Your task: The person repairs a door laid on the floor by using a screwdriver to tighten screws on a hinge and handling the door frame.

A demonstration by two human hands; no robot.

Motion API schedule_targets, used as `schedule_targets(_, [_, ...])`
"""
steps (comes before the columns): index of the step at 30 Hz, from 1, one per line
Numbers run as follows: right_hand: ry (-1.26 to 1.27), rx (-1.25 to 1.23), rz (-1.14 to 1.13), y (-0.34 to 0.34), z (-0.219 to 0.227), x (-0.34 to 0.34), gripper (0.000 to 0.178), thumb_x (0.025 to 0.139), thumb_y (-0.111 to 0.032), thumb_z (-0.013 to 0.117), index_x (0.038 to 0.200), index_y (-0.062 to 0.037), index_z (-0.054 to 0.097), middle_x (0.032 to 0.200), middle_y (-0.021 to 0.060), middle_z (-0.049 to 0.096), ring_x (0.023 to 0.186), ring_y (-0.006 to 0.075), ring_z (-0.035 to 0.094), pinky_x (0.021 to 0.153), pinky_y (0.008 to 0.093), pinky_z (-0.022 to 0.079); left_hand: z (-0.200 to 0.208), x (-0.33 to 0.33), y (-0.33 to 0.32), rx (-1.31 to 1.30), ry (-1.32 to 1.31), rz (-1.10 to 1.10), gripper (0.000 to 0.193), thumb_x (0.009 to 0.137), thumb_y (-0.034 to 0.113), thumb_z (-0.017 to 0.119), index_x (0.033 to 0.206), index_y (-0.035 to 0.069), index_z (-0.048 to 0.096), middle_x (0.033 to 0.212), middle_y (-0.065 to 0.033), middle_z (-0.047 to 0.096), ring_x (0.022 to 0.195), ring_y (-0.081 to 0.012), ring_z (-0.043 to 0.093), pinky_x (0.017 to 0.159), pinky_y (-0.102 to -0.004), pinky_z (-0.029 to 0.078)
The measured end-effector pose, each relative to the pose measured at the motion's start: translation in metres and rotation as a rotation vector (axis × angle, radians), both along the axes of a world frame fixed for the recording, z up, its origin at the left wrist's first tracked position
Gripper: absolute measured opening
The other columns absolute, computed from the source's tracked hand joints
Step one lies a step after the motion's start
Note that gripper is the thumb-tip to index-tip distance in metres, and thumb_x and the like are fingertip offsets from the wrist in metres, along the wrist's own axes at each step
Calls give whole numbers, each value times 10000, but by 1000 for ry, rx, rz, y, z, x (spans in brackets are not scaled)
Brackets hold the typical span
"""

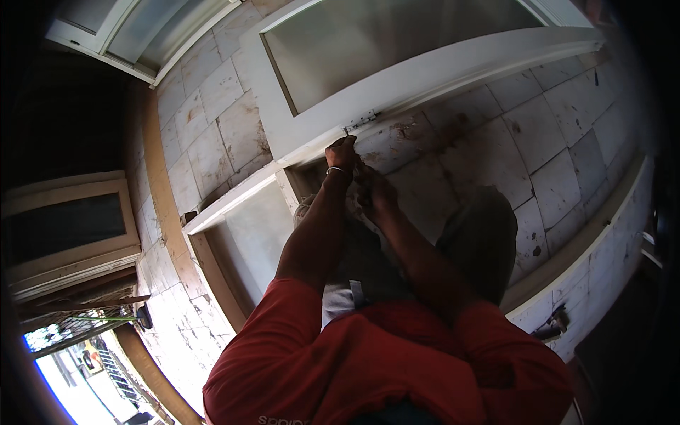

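Note:
A white window or door panel [439, 78] with a greyish glass pane lies across the upper middle, its near edge facing me. On that edge sits a metal hinge [363, 120]. Closed at the hinge's left end is my left hand [341, 154], a pale bracelet on its wrist. A thin bit of metal [346, 132] shows just above its fingers. Behind it and closer to me, my right hand [380, 196] is curled around something dark that I cannot make out. Shadow hides most of its fingers.
A second pale frame [212, 248] with a whitish pane lies at my left. Worn, stained tiles [489, 134] spread beneath and beyond. A low tiled ledge [588, 255] curves along the right, with a tap-like fitting [556, 324] below. Another framed panel [71, 227] stands far left.

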State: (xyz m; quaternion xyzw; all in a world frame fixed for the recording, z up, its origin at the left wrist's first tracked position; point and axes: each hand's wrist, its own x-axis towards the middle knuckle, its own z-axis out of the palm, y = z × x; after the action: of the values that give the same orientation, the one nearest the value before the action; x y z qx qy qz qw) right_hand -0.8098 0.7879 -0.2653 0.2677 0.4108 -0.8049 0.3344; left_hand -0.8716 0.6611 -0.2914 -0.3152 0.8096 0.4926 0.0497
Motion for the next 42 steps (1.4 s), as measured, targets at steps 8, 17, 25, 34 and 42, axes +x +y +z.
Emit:
schedule_targets(8, [78,-106,-19,-1,-11,0,345,937,-278,555,1208,-64,557,812,20,579,519,51,465,408,193,359,-19,-2,-6,155,133,170,272,859,223,573,975,26,721,876,-113,693,751,-176,619,696,-347,502])
schedule_targets(17, [342,462,-55,-25,-12,10,306,896,-274,648,1089,-45,586,741,47,615,543,96,541,466,253,413,-37,-1,-10,15,233,72,301,815,271,579,934,44,736,809,-166,691,766,-262,654,715,-369,504])
schedule_targets(25, [485,623,116,-12,-7,3,290,913,-310,616,1119,-108,582,735,4,617,567,157,568,520,301,458,-27,-2,-15,46,261,65,266,810,220,610,896,-7,719,771,-123,680,704,-206,619,683,-351,498])
schedule_targets(34, [62,-17,71,0,8,-9,347,896,-257,644,1184,-77,571,681,8,568,478,66,470,393,219,355,-10,-4,-5,-55,-15,22,272,913,218,497,1071,105,688,995,-100,704,926,-255,667,856,-351,500])
schedule_targets(42, [93,223,32,5,4,-2,367,877,-283,675,1142,-45,587,742,30,584,479,66,459,395,224,342,-21,-4,-3,77,79,171,367,822,324,643,982,3,720,814,-134,697,749,-224,648,731,-361,508])
